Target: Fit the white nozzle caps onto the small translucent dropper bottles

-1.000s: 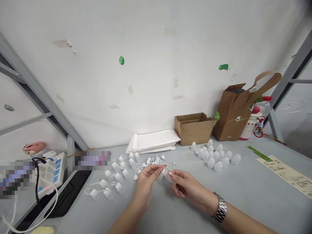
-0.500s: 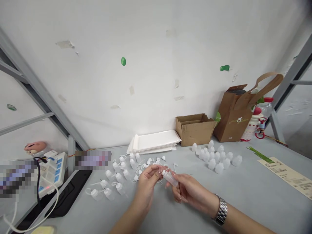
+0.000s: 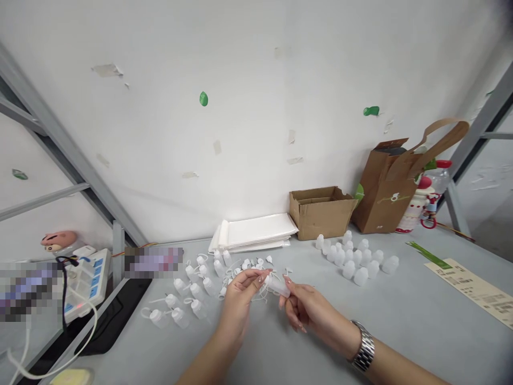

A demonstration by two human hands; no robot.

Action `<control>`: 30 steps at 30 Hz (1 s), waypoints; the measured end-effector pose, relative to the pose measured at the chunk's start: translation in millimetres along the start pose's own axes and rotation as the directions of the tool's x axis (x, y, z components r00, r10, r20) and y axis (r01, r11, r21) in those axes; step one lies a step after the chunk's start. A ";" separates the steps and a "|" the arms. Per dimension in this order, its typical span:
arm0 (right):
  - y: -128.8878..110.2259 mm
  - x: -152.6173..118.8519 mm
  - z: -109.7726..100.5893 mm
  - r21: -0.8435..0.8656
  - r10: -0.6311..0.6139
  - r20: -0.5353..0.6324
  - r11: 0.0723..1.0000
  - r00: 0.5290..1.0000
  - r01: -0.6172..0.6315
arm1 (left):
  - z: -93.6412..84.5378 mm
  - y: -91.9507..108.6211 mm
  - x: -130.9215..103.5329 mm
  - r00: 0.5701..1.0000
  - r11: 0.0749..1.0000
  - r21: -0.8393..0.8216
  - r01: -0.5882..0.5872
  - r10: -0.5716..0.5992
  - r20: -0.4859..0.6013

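Note:
Between my two hands a small translucent bottle (image 3: pixel 279 287) is held tilted above the grey table. The fingers of my left hand (image 3: pixel 244 294) pinch its top end, and the cap area is partly hidden by the fingertips. My right hand (image 3: pixel 302 305) grips the lower end of the bottle between thumb and fingers. Just behind my hands lies a loose pile of white caps (image 3: pixel 259 262) with thin straps. Several capped bottles (image 3: pixel 196 291) stand to the left. To the right, several translucent bottles (image 3: pixel 361 276) without visible caps are grouped together.
White sleeves (image 3: pixel 258 232) are stacked by the wall beside an open cardboard box (image 3: pixel 323 216). A brown paper bag (image 3: pixel 387 200) stands at the back right, with a printed card (image 3: pixel 473 286) nearer. A power strip (image 3: pixel 90 283) with cables and a black object (image 3: pixel 116 315) lie left.
The bottle between my hands has turned closer to level and shifted slightly left and up. Both hands keep hold of it. The bottle groups have not visibly moved.

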State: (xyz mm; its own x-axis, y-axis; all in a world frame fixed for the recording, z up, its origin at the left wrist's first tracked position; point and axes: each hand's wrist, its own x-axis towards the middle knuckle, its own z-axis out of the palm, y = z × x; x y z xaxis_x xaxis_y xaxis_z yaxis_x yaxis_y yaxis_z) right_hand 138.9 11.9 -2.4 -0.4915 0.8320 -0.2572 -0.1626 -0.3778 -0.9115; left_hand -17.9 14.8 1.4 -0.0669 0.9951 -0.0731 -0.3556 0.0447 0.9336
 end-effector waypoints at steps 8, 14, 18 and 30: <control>0.7 2.7 -3.6 -0.058 -0.127 -0.027 0.990 0.992 0.125 | -0.9 1.3 -1.1 1.000 1.000 0.019 0.018 -0.018 -0.025; 2.0 1.3 -0.9 -0.083 -0.065 -0.006 0.994 0.998 0.065 | 1.7 5.2 -2.3 1.000 1.000 -0.004 -0.008 0.008 -0.002; 0.9 2.4 -1.4 -0.127 -0.135 -0.015 0.983 0.991 0.133 | 1.8 4.6 -1.7 1.000 1.000 0.003 0.002 -0.002 -0.012; 1.2 0.5 0.6 -0.179 -0.084 0.032 0.980 0.996 0.088 | -0.1 6.0 -4.3 0.999 0.997 0.069 -0.036 0.034 0.019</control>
State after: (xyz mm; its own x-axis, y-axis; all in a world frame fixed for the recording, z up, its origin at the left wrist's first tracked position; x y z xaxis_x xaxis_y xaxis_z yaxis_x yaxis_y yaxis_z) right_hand 137.9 11.6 -3.4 -0.5036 0.8471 -0.1694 -0.0499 -0.2243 -0.9732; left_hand -19.8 10.8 7.3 -0.0610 0.9975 -0.0342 -0.2874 0.0153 0.9577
